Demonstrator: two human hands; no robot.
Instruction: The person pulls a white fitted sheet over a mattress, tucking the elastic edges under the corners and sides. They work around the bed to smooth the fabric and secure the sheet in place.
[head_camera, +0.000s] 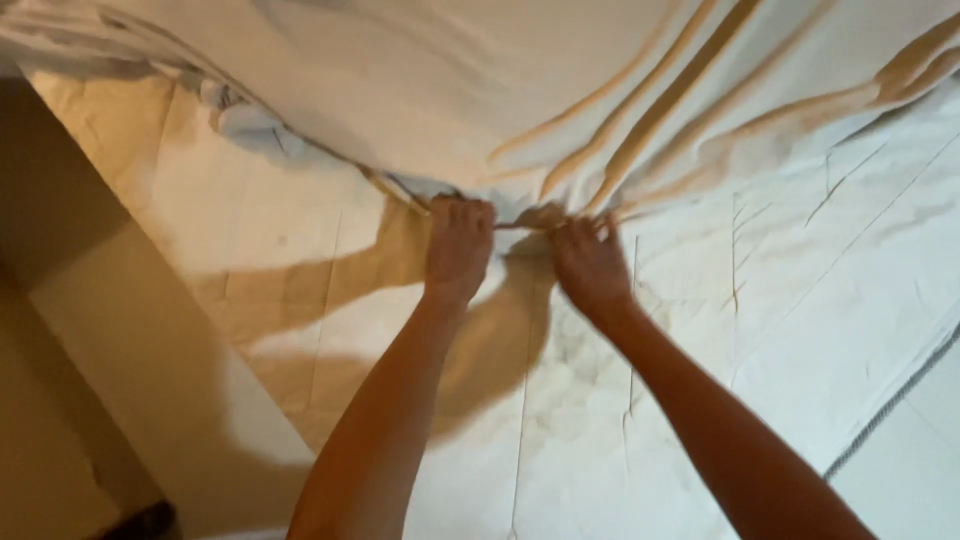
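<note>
From the head camera, both bare forearms reach up and away from the person toward the middle of the picture. The left hand (458, 245) is closed into a fist around the gathered edge of a white sheet (420, 80), knuckles up, thumb side toward the other hand. The right hand (588, 262) sits just beside it, its fingers curled and pinching the same edge, so that a short, taut stretch of hem runs between the two hands. Beyond the fingertips the sheet rises in a large loose mass, with deep folds fanning out from the gripped spot toward the upper right. Below the wrists and on either side of the arms lies the mattress (780, 300), covered in pale cloth marked with thin creases and seam lines; the hands throw dark shadows on it near the left forearm. To the right of the right forearm, a dark piped seam (890, 405) runs slantwise across the mattress. Well left of the left arm, the mattress ends at a straight side and a dim floor (40, 420) shows beneath it.
</note>
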